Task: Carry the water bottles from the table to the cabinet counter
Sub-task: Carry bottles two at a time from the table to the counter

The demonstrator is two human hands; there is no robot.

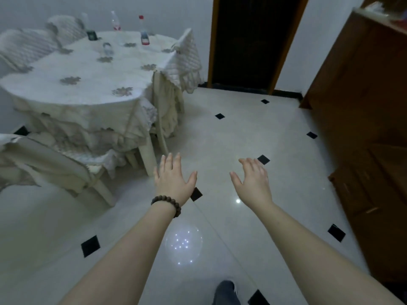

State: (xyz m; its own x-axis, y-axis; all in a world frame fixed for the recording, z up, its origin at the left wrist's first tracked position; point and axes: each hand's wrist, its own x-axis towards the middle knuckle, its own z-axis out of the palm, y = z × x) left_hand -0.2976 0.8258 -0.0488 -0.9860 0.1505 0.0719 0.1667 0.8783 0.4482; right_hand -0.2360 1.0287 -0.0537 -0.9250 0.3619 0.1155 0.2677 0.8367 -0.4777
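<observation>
Head view: I see my left hand (pixel 172 180), beaded bracelet (pixel 166 203) at the wrist, and my right hand (pixel 253 180) spread flat over the tiled floor (pixel 231 133) mid-frame, fingers apart, holding nothing. Upper left, the clothed table (pixel 88 84) carries a red-capped water bottle (pixel 143 31), another bottle (pixel 115 21) behind and a blurred one (pixel 107 48) nearer. The wooden cabinet (pixel 363 106) fills the right edge.

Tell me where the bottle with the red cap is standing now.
In the head view, the bottle with the red cap stands upright at the far right of the round table, beside the covered chair.
</observation>
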